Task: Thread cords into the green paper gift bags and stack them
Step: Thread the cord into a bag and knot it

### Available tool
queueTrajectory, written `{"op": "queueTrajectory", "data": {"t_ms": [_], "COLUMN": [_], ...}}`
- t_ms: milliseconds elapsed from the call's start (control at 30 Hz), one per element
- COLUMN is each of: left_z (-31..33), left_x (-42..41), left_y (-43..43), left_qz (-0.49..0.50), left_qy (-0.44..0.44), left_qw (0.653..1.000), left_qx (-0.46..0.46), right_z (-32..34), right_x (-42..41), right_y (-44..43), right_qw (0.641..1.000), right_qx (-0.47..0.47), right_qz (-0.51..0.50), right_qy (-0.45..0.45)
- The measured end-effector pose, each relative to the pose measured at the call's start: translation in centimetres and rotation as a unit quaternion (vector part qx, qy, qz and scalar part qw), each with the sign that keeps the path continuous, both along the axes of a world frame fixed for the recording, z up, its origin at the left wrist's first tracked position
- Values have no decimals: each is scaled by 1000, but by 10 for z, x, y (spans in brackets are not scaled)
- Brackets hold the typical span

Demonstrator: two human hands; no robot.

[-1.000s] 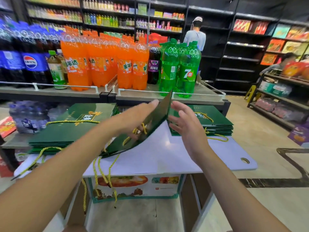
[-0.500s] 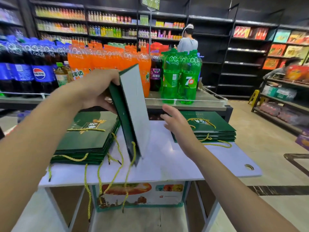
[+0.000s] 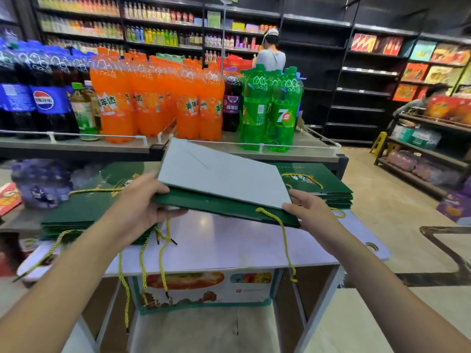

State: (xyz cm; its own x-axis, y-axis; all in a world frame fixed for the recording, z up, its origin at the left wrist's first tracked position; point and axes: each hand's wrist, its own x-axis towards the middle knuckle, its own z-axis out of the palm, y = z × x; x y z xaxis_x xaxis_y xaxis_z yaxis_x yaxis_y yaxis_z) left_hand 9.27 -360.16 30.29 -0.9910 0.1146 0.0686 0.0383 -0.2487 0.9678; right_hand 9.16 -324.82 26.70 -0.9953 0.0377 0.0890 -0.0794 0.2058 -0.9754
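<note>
Hovering flat over the table (image 3: pixel 229 248) centre, green bag (image 3: pixel 219 208) w/ grey base flap up; left hand (image 3: pixel 142 202) grips its left end, thumb on top, right hand (image 3: pixel 309 212) pinches the right corner. Yellow cord (image 3: pixel 285 240) dangles off its near edge. Beyond: left stack (image 3: pixel 84 212) at table's left edge, right stack (image 3: pixel 331 186) at far-right corner.

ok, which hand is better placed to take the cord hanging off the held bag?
Right, likely. The cord hangs off the bag just beside the right hand; the left hand grips the far end.
</note>
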Motion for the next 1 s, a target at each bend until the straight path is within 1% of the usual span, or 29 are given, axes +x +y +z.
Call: {"op": "queueTrajectory", "data": {"t_ms": [67,100,133,200,267,300,333,400,433,467,500,533,600,633,700,733,767,800,900,933,967,1000], "left_z": [-21,-31,-40,-50,-56,-58,-60,-69,-71,-72,-69,-67,-65,-66,-71,-74,-76,-78,-79,-79,-79,-78], "left_x": [-1,-1,-2,-5,-7,-4,-2,-1,3,4,9,13,16,16,13,10,8,6,2,2,3,3], "left_y": [-2,-2,-4,-4,-1,3,7,19,29,40,55,71,102,116,138,145,149,151,147,146,145,144], "left_qz": [-10,-23,-32,-34,-28,-28,-28,6,34,63,70,52,-38,-82,-133,-143,-150,-154,-166,-173,-182,-193], "left_qy": [-42,-53,-52,-25,5,17,28,79,106,150,209,272,373,395,422,429,434,440,461,454,431,390], "left_qw": [995,986,970,921,877,847,800,691,656,642,641,652,659,654,626,611,603,603,622,638,667,710], "left_qx": [-87,-154,-235,-387,-479,-530,-599,-718,-747,-750,-735,-706,-653,-639,-643,-650,-653,-647,-611,-598,-580,-554], "right_z": [-8,-11,-15,-24,-34,-39,-43,-52,-56,-60,-62,-63,-64,-65,-67,-68,-69,-70,-73,-74,-74,-75], "right_x": [4,6,8,9,8,7,6,5,4,4,4,5,5,5,3,2,2,2,5,7,8,8], "right_y": [13,18,23,30,35,37,38,39,39,40,39,39,37,36,35,35,35,34,36,37,38,40], "right_qw": [999,998,996,989,980,974,968,951,943,937,932,928,923,921,925,929,933,936,938,938,938,935], "right_qx": [41,66,94,147,198,223,251,307,330,347,359,368,381,383,371,358,346,336,325,323,326,336], "right_qz": [-2,-4,-8,-14,-20,-23,-26,-29,-31,-31,-30,-28,-24,-20,-15,-15,-15,-14,-8,-7,-8,-10], "right_qy": [1,3,2,1,3,0,-3,2,11,22,33,43,59,67,84,92,97,103,124,123,119,113]}}
